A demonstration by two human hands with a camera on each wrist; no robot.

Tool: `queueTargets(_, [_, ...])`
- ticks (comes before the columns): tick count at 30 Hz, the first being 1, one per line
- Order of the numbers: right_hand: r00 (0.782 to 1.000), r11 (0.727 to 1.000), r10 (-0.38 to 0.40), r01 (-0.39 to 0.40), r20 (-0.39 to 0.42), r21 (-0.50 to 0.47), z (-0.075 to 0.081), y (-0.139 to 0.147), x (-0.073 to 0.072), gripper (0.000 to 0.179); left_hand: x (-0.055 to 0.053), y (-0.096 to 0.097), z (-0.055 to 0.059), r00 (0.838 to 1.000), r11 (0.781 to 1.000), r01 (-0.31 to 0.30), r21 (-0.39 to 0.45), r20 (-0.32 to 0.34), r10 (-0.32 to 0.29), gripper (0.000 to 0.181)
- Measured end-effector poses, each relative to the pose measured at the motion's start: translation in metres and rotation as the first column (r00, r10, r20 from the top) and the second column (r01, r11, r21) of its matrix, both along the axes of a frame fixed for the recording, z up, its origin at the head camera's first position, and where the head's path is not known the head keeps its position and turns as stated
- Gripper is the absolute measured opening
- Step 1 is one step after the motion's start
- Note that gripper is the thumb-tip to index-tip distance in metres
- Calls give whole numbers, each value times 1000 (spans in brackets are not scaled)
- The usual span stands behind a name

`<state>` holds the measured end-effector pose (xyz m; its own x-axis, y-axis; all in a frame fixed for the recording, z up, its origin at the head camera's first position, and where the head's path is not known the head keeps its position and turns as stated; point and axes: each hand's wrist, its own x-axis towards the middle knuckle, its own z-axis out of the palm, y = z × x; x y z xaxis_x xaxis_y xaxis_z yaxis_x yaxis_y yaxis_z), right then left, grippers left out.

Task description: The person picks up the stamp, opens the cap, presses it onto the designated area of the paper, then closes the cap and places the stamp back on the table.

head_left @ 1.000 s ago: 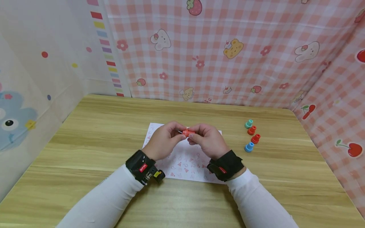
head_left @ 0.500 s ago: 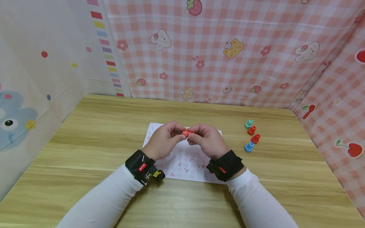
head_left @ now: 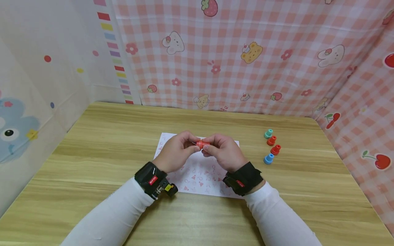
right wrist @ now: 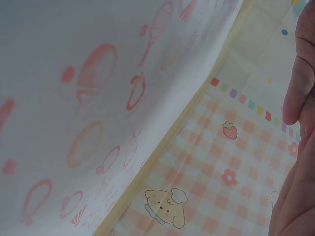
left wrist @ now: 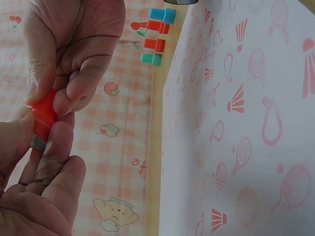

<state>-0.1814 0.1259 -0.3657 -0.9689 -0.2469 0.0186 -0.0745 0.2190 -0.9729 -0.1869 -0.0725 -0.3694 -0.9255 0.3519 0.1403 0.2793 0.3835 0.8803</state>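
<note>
Both hands meet over the printed paper (head_left: 197, 174) and pinch one small red stamp (head_left: 201, 145) between thumbs and fingertips. My left hand (head_left: 173, 152) holds its left end, my right hand (head_left: 226, 152) its right end. Close up in the left wrist view, the red stamp (left wrist: 44, 115) shows a grey part at the end by the left thumb; fingers cover much of it. The right wrist view has only part of a hand (right wrist: 302, 128) at its right edge, with the stamp out of sight. Red and pink rackets and shuttlecocks mark the sheet.
To the right on the wooden table (head_left: 307, 184) stand a teal stamp (head_left: 268, 133), a red stamp (head_left: 272, 140), another red stamp (head_left: 275, 149) and a blue stamp (head_left: 268, 159). A pink checked curtain (head_left: 234, 82) hangs behind the table's far edge.
</note>
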Motion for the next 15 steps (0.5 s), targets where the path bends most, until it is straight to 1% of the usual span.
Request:
queueTargets(8, [1000,1000,2,-2,-4,-1,-1,0,0,20,-1,0,-1,1000,1000,0,12,7,0,16])
queueTargets(15, [1000,1000,2,-2,-9,-5,-1,0,-1,20,0,0,-1,1000,1000,4,23,5,-4,17])
